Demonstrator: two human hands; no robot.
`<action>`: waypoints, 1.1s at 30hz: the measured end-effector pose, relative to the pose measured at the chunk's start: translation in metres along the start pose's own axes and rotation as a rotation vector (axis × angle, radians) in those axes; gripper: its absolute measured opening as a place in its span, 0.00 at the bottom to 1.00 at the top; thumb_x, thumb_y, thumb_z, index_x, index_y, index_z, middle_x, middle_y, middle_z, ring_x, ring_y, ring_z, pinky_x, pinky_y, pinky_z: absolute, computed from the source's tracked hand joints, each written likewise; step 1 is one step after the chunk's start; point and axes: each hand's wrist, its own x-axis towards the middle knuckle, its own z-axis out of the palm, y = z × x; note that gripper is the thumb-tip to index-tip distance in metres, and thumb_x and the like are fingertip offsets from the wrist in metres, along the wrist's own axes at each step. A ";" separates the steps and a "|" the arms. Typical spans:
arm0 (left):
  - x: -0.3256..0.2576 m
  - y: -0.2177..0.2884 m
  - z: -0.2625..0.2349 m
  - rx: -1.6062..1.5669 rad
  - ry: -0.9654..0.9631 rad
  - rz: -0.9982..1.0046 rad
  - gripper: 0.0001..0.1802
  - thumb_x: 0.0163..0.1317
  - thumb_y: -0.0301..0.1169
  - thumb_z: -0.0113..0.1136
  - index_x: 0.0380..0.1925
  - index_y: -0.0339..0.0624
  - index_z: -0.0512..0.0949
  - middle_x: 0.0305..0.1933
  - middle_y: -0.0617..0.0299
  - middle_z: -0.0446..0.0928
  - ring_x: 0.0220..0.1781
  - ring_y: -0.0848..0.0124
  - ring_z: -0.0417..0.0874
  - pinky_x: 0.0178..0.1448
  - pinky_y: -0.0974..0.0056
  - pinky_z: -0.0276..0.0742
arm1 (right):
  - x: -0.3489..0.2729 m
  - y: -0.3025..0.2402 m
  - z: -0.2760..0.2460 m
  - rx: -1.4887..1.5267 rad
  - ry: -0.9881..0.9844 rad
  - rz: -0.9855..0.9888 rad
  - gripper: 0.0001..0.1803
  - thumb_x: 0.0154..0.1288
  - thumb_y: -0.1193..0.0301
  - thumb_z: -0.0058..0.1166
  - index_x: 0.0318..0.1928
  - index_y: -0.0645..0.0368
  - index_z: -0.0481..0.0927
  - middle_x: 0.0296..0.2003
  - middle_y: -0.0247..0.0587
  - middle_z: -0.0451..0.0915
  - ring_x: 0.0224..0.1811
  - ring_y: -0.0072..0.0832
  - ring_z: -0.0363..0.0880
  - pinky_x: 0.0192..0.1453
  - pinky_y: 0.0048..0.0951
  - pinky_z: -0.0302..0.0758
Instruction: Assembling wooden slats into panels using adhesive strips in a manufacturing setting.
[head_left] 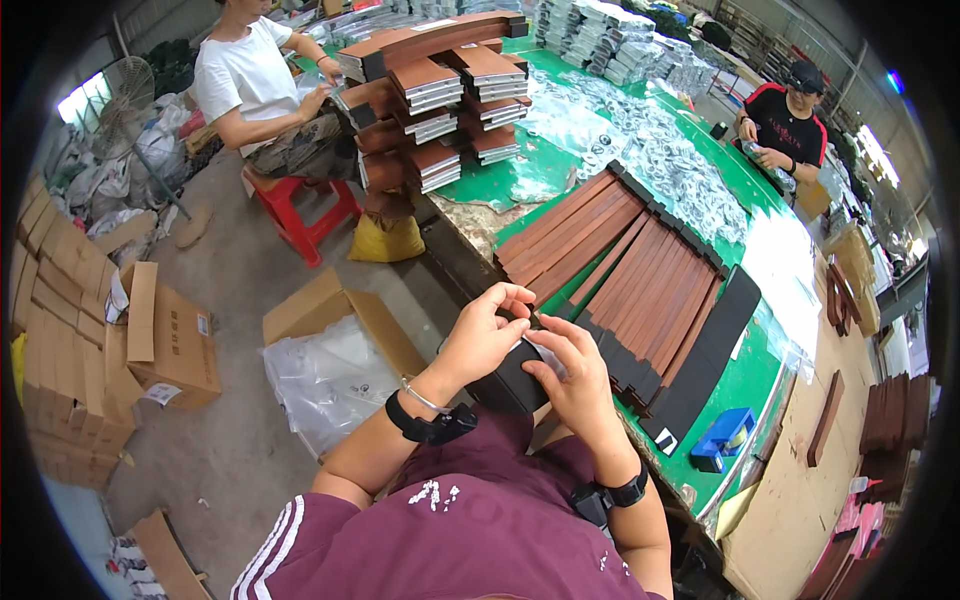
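My left hand [482, 338] and my right hand [577, 372] are close together at the table's near edge, fingers bent and fingertips pinched. Whatever lies between the fingertips is too small to make out. Just beneath them is a black, flat-faced piece [512, 380], partly covered by my hands; my right thumb is close to its edge. Beyond my hands, reddish-brown strips with black ends [650, 290] are fanned out side by side on the green tabletop [715, 400]. A long black panel [715, 345] lies along their right side.
A blue tape dispenser [722, 440] sits on the right. Stacked brown bundles [430, 80] and many clear plastic packets [660, 150] cover the far table. An open carton with plastic bags [335, 375] stands on the floor left. Two people work nearby, one beside a red stool [305, 220].
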 end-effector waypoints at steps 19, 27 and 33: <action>-0.004 -0.033 -0.013 0.641 -0.035 0.301 0.28 0.56 0.34 0.75 0.54 0.43 0.72 0.30 0.58 0.78 0.33 0.59 0.85 0.36 0.59 0.81 | 0.008 0.015 0.007 0.375 0.159 0.367 0.08 0.60 0.81 0.65 0.40 0.62 0.80 0.33 0.36 0.81 0.36 0.23 0.81 0.44 0.25 0.78; -0.002 -0.030 -0.005 0.630 0.101 0.518 0.20 0.56 0.36 0.74 0.45 0.43 0.78 0.37 0.59 0.77 0.30 0.61 0.83 0.33 0.61 0.80 | 0.030 0.043 0.001 0.536 -0.008 0.584 0.09 0.63 0.78 0.66 0.41 0.64 0.80 0.32 0.31 0.82 0.35 0.17 0.80 0.42 0.21 0.77; 0.002 -0.032 -0.008 0.668 0.134 0.541 0.15 0.56 0.32 0.74 0.39 0.40 0.80 0.36 0.59 0.77 0.30 0.62 0.84 0.33 0.61 0.80 | 0.035 0.048 0.009 0.486 -0.077 0.563 0.09 0.64 0.76 0.66 0.43 0.65 0.81 0.31 0.33 0.83 0.33 0.20 0.81 0.40 0.24 0.78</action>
